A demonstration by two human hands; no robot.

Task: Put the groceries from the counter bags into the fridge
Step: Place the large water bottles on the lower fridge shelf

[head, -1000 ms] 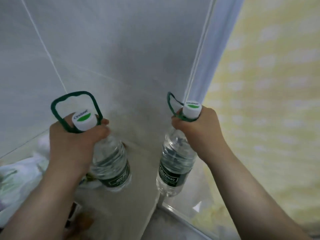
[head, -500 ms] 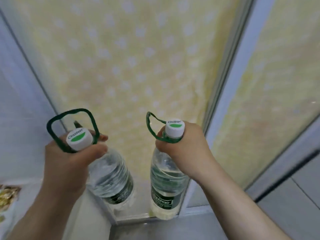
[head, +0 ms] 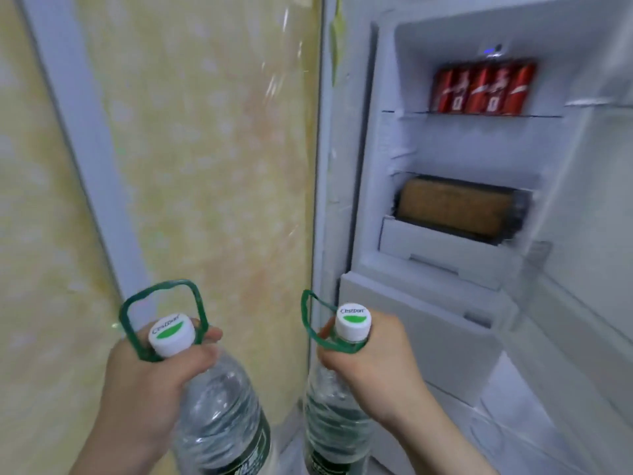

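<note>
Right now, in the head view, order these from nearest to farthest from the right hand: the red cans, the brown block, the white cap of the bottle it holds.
1. White cap, directly above the right hand, on its water bottle.
2. Brown block, higher, to the right, inside the fridge.
3. Red cans, highest, at the back.

The fridge (head: pixel 363 159) stands open on the right. On its top shelf (head: pixel 407 113) a row of red cans (head: pixel 481 89) takes the middle, with bare room at the shelf's left end. Below, a brown block (head: pixel 452 207) fills the gap above a white drawer (head: pixel 438 250), and a lower drawer front (head: pixel 411 323) closes the bottom. A yellow patterned panel (head: pixel 205 166) walls off the left. The left hand (head: pixel 144 389) and the right hand (head: pixel 373 365) each grip a bottle, the right bottle (head: pixel 335 423) just before the lower drawer's left corner.
</note>
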